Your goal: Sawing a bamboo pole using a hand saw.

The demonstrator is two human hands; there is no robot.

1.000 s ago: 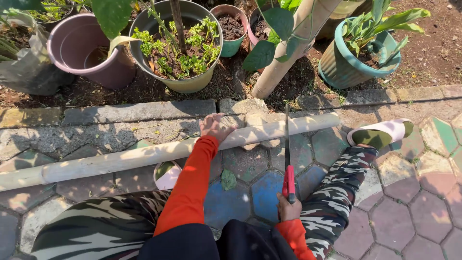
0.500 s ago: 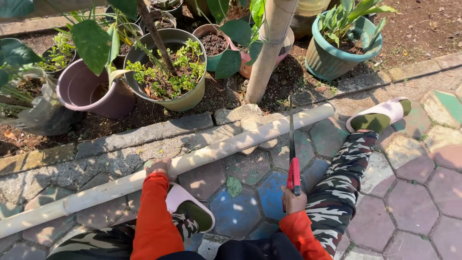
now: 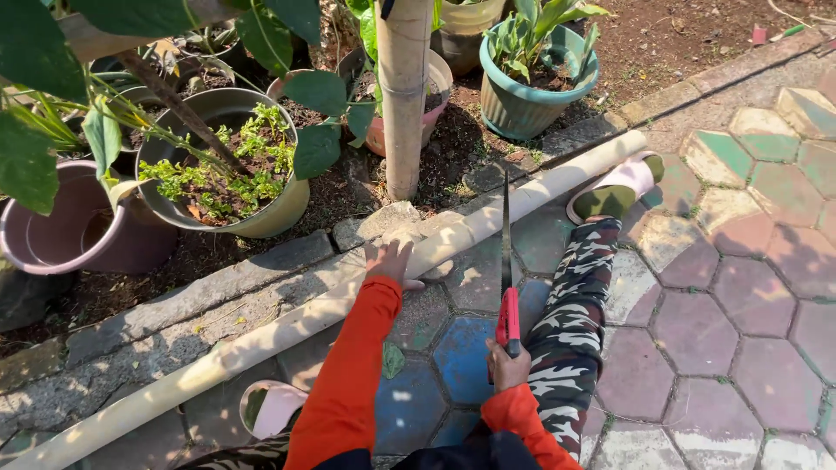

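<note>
Fingers (image 3: 505, 364) gripping saw (image 3: 506, 278), palm (image 3: 389, 262) on pole (image 3: 305, 320)

— Where is the left hand (image 3: 391, 261)?
— Stretched forward on a nearly straight arm in an orange sleeve, palm down, fingers spread and pressing flat.

— And the right hand (image 3: 508, 364)?
— Drawn in close to the body, elbow bent, fist closed tight, thumb side up, in the same orange sleeve.

— The legs?
— In camouflage trousers. The right leg reaches forward, the left is folded near the body.
</note>
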